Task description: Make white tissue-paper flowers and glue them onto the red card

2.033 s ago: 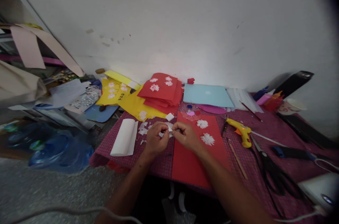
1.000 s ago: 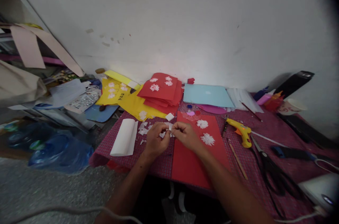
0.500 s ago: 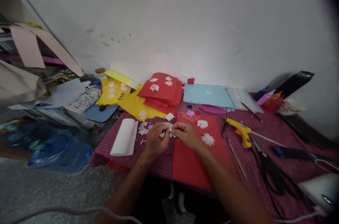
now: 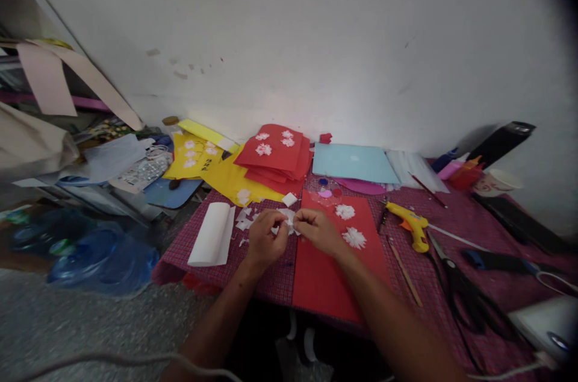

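Note:
My left hand point(image 4: 270, 235) and my right hand point(image 4: 317, 229) meet over the near middle of the table, fingertips pinched close together. Between them shows a small piece of white paper point(image 4: 288, 217), gripped by both hands. Torn white paper scraps point(image 4: 245, 220) lie just left of my left hand. Under my right hand and forearm is a red paper sheet point(image 4: 327, 276). Two white paper flowers, an upper one point(image 4: 345, 211) and a lower one point(image 4: 354, 237), sit on that sheet. A white paper roll point(image 4: 210, 235) lies at the left edge.
Red sheets with flowers point(image 4: 275, 150), yellow paper point(image 4: 235, 176) and a light blue folder point(image 4: 352, 164) lie along the wall. A paint palette point(image 4: 329, 193) is behind my right hand. To the right are a yellow glue gun point(image 4: 413, 224), black-handled scissors point(image 4: 467, 291) and a wooden stick point(image 4: 405, 272).
My hands stay almost in place, with only slight finger movement around the white paper. The objects on the table have not moved.

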A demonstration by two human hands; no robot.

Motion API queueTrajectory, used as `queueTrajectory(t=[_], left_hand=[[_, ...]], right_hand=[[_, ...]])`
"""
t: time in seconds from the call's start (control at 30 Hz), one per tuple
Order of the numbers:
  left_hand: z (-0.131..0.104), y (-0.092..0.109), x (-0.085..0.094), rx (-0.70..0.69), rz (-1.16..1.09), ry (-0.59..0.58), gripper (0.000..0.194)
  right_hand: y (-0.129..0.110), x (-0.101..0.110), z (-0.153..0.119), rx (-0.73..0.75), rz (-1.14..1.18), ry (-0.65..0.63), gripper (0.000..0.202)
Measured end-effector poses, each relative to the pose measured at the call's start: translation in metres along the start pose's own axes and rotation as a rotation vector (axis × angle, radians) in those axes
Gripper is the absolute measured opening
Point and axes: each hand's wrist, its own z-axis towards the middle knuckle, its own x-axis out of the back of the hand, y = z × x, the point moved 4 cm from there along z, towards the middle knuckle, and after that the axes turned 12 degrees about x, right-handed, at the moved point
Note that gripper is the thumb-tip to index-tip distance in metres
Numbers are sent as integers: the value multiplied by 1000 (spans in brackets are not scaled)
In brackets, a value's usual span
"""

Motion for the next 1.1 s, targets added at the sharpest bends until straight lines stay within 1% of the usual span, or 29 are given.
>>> queueTrajectory(t=[0.2,0.3,0.53,0.67,0.9,1.1], left_hand=[[1,1,1,11,-6,10,9],[1,2,0,13,-15,0,7],[0,2,-4,-10,-20,-56,9],[1,1,-3,16,-37,-43,7],[1,-1,-3,81,-4,-22,7],[1,-1,-1,109,-30,4,5]], right_hand=[[-2,-1,-2,41,-22,9,10],[-2,-2,-3,35,4,15,15],[0,0,-2,26,-40,30,20],[-4,0,0,57,-55,53,20],[-7,-2,-1,135,-140,79,21],[-4,-1,-1,117,-147,110,23]])
